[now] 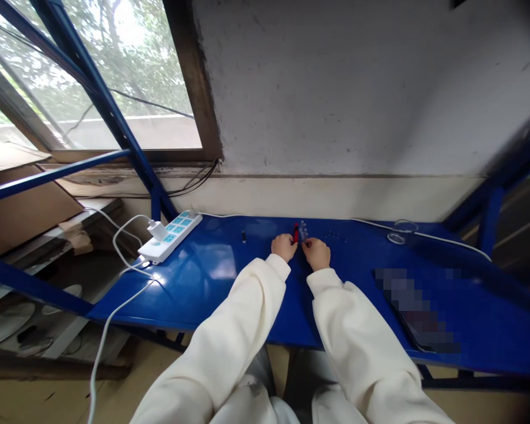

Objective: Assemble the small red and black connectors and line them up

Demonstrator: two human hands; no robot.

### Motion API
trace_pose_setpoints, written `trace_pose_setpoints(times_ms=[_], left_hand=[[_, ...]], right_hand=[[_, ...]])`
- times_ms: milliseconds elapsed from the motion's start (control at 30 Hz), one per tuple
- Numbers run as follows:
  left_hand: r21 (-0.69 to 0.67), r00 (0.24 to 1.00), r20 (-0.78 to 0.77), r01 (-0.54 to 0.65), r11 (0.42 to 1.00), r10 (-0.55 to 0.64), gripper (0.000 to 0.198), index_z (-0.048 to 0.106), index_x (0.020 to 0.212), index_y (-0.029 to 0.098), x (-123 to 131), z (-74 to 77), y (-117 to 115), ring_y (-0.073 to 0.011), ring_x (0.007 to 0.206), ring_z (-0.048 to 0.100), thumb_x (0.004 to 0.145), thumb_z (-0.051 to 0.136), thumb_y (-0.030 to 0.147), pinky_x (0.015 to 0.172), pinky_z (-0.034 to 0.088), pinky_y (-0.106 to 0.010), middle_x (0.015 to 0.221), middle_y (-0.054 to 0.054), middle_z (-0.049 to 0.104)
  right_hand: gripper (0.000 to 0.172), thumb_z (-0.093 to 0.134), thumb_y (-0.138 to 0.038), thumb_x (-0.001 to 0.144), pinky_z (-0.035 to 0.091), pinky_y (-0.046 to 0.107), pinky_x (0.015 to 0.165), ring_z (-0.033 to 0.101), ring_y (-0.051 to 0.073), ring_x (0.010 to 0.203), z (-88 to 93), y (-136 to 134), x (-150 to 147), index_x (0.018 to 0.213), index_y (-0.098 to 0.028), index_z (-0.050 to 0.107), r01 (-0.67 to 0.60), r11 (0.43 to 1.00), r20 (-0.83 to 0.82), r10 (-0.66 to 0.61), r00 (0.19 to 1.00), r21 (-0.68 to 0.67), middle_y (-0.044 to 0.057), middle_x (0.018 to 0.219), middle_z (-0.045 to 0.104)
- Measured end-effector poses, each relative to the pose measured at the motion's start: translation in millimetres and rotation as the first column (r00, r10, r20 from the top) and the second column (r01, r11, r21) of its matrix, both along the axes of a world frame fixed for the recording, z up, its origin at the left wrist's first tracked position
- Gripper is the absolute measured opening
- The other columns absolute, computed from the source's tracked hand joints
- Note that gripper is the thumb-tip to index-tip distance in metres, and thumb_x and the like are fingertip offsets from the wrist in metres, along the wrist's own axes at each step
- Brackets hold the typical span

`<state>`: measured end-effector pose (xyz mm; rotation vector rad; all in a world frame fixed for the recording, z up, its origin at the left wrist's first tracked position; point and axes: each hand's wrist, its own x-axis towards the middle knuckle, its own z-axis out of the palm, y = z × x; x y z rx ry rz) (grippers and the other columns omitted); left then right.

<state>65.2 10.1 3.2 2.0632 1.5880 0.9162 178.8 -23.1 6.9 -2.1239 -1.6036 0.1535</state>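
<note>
Both my arms, in cream sleeves, reach out over a glossy blue workbench point(212, 282). My left hand point(284, 246) is curled, its fingertips pinched on a small red and black part point(296, 231). My right hand point(317, 252) is curled beside it, fingers pinched on a small clear bluish piece point(302, 230). The two hands almost touch, and the two small pieces sit side by side between the fingertips. The pieces are too small to name.
A white power strip point(171, 235) with a plugged charger and white cable lies at the bench's back left. A small dark item point(244, 237) lies nearby. A white cord with clear rings point(397, 235) runs along the back right. A blurred flat patch point(417, 306) lies right. Blue frame struts flank the bench.
</note>
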Motion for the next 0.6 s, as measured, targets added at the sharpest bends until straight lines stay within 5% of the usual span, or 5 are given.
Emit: trace_pose_setpoints(times_ms=[333, 467, 600], left_hand=[[0.032, 1.0, -0.003, -0.023, 0.999, 0.023, 0.008, 0.062, 0.067, 0.017, -0.4, 4.3, -3.4, -0.0207, 0.074, 0.055, 0.064, 0.063, 0.024, 0.069, 0.04, -0.031, 0.067, -0.006, 0.059], [0.14, 0.986, 0.163, 0.0, 0.99, -0.023, 0.01, 0.061, 0.075, 0.017, -16.2, 6.7, -10.7, -0.0173, 0.069, 0.052, 0.067, 0.057, 0.02, 0.07, 0.041, -0.03, 0.067, -0.004, 0.055], [0.218, 0.903, 0.424, -0.033, 0.975, -0.064, 0.024, 0.057, 0.096, 0.02, -41.5, 9.8, -28.5, -0.0103, 0.059, 0.048, 0.072, 0.051, 0.02, 0.065, 0.043, -0.026, 0.088, -0.006, 0.054]], right_hand=[[0.024, 0.047, -0.033, 0.077, 0.037, 0.027, 0.066, 0.059, 0.019, 0.082, 2.2, -2.8, -2.0, 0.089, -0.019, 0.063, 0.016, 1.0, 0.027, -0.015, 1.0, -0.02, 0.009, 0.086, 0.065], [0.025, 0.047, -0.032, 0.078, 0.038, 0.032, 0.069, 0.058, 0.022, 0.085, 6.7, -8.2, -5.9, 0.092, -0.016, 0.06, 0.021, 0.999, 0.097, -0.018, 0.995, -0.028, 0.012, 0.089, 0.063], [0.023, 0.047, -0.03, 0.078, 0.039, 0.033, 0.067, 0.059, 0.024, 0.082, 12.2, -15.7, -10.3, 0.09, -0.013, 0.057, 0.013, 0.998, 0.162, -0.003, 0.987, -0.063, 0.014, 0.087, 0.062]])
